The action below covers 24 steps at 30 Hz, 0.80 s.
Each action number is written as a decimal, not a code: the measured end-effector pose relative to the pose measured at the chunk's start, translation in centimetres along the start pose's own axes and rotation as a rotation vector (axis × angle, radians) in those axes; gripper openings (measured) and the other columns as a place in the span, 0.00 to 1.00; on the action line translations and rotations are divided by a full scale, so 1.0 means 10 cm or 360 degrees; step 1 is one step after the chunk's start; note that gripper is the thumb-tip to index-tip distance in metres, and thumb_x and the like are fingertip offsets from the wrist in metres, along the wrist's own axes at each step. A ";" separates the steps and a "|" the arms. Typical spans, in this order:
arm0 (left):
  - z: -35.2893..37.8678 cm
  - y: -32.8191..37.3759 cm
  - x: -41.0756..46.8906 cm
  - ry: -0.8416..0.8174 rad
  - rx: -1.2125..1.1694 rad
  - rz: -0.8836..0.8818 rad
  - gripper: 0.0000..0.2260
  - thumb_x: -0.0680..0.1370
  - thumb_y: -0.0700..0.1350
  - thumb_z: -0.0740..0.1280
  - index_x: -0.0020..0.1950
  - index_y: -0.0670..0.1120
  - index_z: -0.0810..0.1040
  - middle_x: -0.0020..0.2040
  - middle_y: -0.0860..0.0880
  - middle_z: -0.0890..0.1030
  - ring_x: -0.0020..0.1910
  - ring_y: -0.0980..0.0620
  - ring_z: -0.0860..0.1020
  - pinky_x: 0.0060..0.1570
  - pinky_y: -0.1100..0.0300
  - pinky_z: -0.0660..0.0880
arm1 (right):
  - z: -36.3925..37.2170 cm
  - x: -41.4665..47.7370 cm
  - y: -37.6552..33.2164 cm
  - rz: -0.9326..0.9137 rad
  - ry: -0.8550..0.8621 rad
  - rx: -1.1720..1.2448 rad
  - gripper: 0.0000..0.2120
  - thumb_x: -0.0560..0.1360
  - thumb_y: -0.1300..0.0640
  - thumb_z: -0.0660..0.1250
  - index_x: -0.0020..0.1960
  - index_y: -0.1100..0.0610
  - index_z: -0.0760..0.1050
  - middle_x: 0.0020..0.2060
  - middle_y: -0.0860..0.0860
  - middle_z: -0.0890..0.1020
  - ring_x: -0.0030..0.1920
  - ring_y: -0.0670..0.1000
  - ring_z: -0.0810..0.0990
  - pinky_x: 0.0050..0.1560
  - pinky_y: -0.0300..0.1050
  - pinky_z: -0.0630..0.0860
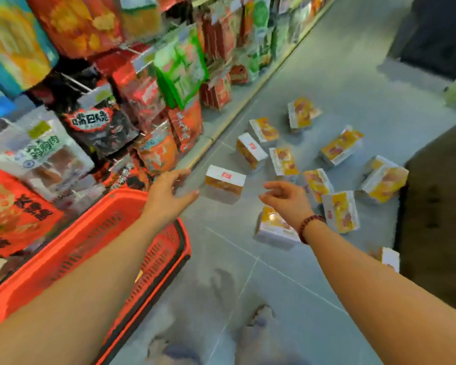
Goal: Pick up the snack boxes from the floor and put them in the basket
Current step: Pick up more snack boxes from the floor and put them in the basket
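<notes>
Red basket (166,248) beside scattered snack boxes (340,147): the reach.
Left hand (169,193) and right hand (287,200), open and empty, flank the nearest box (225,184); next, close on it.

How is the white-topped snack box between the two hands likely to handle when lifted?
Probably stiff: the snack box shows straight edges and square corners. Its flat faces suggest it will not roll, though it could tip, as the other boxes lie on different sides. The left hand and right hand are open, neither plainly touching it.
</notes>
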<state>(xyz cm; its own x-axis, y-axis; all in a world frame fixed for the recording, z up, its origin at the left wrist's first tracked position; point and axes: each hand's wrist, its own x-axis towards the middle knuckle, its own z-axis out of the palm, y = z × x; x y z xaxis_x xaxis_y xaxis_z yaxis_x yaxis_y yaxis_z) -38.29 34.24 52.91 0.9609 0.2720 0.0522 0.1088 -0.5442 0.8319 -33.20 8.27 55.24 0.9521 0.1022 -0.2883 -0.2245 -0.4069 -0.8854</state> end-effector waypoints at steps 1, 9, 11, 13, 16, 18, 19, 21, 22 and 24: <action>0.20 0.17 0.07 -0.0049 0.0001 0.0028 0.20 0.68 0.41 0.75 0.59 0.44 0.77 0.52 0.46 0.78 0.48 0.52 0.76 0.48 0.60 0.73 | -0.23 0.03 0.07 0.0009 0.0041 0.0014 0.10 0.69 0.63 0.73 0.48 0.55 0.78 0.43 0.58 0.82 0.44 0.53 0.80 0.52 0.48 0.78; 1.43 1.12 0.50 -0.0297 -0.0025 0.0114 0.16 0.69 0.42 0.75 0.55 0.42 0.79 0.50 0.45 0.81 0.48 0.51 0.79 0.42 0.73 0.70 | -1.45 0.26 0.49 0.0085 0.0251 -0.0045 0.12 0.70 0.61 0.72 0.53 0.57 0.77 0.44 0.54 0.77 0.42 0.49 0.76 0.36 0.29 0.70; 1.64 1.23 0.57 -0.0366 -0.0067 0.0085 0.16 0.69 0.42 0.74 0.55 0.44 0.79 0.50 0.46 0.80 0.48 0.53 0.78 0.44 0.73 0.72 | -1.58 0.36 0.59 0.0107 0.0267 -0.0039 0.11 0.70 0.60 0.72 0.52 0.55 0.76 0.45 0.54 0.78 0.43 0.48 0.76 0.34 0.29 0.71; 1.82 1.28 0.71 -0.0474 -0.0050 0.0067 0.15 0.69 0.43 0.75 0.55 0.47 0.79 0.49 0.48 0.80 0.48 0.54 0.78 0.48 0.65 0.74 | -1.66 0.51 0.67 0.0142 0.0269 -0.0004 0.11 0.71 0.59 0.72 0.51 0.53 0.75 0.47 0.53 0.78 0.43 0.46 0.77 0.32 0.28 0.72; 2.08 1.24 1.00 -0.0622 -0.0068 0.0006 0.14 0.69 0.45 0.75 0.53 0.48 0.80 0.47 0.51 0.80 0.47 0.55 0.79 0.52 0.55 0.77 | -1.73 0.79 0.74 0.0204 0.0265 -0.0012 0.12 0.71 0.57 0.72 0.52 0.52 0.75 0.48 0.51 0.78 0.43 0.43 0.77 0.33 0.28 0.71; 2.30 1.16 1.29 -0.0724 -0.0021 -0.0027 0.13 0.70 0.46 0.74 0.53 0.48 0.80 0.47 0.52 0.80 0.47 0.55 0.79 0.53 0.54 0.77 | -1.75 1.06 0.84 0.0247 0.0313 -0.0016 0.12 0.70 0.57 0.73 0.52 0.51 0.75 0.47 0.51 0.79 0.43 0.42 0.77 0.35 0.28 0.70; 2.35 1.13 1.37 -0.0752 0.0001 -0.0044 0.13 0.70 0.47 0.74 0.53 0.49 0.79 0.48 0.51 0.80 0.47 0.55 0.79 0.53 0.55 0.77 | -1.74 1.13 0.86 0.0246 0.0327 -0.0017 0.12 0.70 0.57 0.73 0.52 0.51 0.75 0.47 0.50 0.79 0.42 0.42 0.76 0.35 0.28 0.71; 2.58 1.03 1.71 -0.0856 0.0071 -0.0037 0.14 0.70 0.48 0.74 0.54 0.49 0.79 0.48 0.51 0.80 0.47 0.55 0.78 0.52 0.55 0.77 | -1.74 1.42 1.00 0.0293 0.0406 0.0048 0.12 0.70 0.59 0.72 0.52 0.52 0.76 0.47 0.51 0.79 0.42 0.43 0.77 0.33 0.27 0.72; 2.71 0.97 1.85 -0.0911 0.0116 -0.0038 0.14 0.70 0.48 0.74 0.54 0.49 0.79 0.49 0.50 0.80 0.47 0.55 0.78 0.52 0.56 0.76 | -1.74 1.55 1.09 0.0316 0.0427 0.0075 0.12 0.70 0.59 0.72 0.53 0.52 0.76 0.48 0.52 0.79 0.43 0.45 0.77 0.33 0.27 0.73; 2.94 0.87 2.07 -0.1005 0.0206 -0.0068 0.15 0.70 0.48 0.74 0.54 0.48 0.79 0.49 0.49 0.80 0.47 0.53 0.78 0.51 0.57 0.76 | -1.71 1.76 1.26 0.0379 0.0420 0.0065 0.13 0.70 0.60 0.72 0.53 0.52 0.76 0.48 0.52 0.79 0.46 0.48 0.79 0.34 0.28 0.74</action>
<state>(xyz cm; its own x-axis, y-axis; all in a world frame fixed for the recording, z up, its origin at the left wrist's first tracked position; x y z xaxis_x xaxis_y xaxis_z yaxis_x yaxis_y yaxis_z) -9.96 11.84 45.00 0.9155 -0.2023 -0.3477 0.1424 -0.6454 0.7505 -15.72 -10.60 45.21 0.8918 -0.2311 -0.3890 -0.4495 -0.3540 -0.8201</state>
